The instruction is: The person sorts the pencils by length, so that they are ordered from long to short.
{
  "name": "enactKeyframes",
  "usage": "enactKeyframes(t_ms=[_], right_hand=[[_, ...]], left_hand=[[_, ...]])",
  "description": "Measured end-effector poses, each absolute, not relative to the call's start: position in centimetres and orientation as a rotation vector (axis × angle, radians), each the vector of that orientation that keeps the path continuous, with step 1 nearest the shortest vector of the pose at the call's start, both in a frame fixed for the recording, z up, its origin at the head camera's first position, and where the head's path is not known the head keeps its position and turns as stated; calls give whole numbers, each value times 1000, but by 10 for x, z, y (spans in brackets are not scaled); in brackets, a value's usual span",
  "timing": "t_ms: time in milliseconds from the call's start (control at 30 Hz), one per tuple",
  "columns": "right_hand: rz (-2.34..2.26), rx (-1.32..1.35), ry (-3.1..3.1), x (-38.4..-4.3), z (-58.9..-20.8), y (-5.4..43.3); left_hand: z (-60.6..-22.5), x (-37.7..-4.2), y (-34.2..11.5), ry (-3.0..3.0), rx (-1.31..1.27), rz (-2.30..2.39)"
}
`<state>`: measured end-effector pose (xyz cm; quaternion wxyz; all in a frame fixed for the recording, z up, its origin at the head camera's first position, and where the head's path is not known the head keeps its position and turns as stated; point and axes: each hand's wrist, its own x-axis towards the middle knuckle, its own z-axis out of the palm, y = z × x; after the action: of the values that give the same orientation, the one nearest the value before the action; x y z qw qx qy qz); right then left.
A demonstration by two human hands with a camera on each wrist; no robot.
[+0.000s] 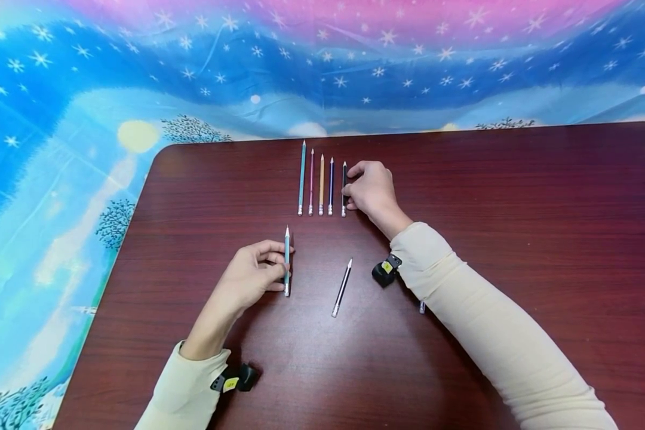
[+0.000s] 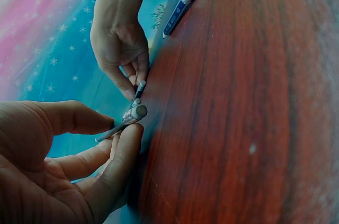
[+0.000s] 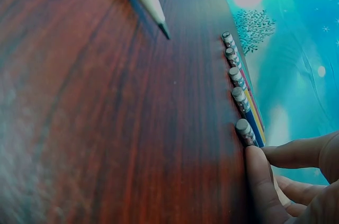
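Note:
My left hand pinches a light blue pencil between thumb and fingers, its point away from me; its eraser end shows large in the left wrist view. Farther off, my right hand pinches a black pencil at the right end of a row. Left of it in that row lie a dark blue pencil, a yellow pencil, a magenta pencil and a longer light blue pencil. Their erasers line up nearest me, points toward the far edge.
A dark pencil lies slanted on the brown table between my arms. Under the right sleeve another pencil's eraser end peeks out. A patterned cloth hangs behind the far edge.

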<state>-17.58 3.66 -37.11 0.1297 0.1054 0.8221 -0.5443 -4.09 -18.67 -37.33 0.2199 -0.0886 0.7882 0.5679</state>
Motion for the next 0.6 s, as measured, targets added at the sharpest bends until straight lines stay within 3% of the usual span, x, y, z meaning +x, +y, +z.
enactKeyframes(t_ms=[600], right_hand=[[-1634, 316, 2336, -176, -374, 38]], left_hand=[[-373, -41, -187, 2179, -240, 1576]])
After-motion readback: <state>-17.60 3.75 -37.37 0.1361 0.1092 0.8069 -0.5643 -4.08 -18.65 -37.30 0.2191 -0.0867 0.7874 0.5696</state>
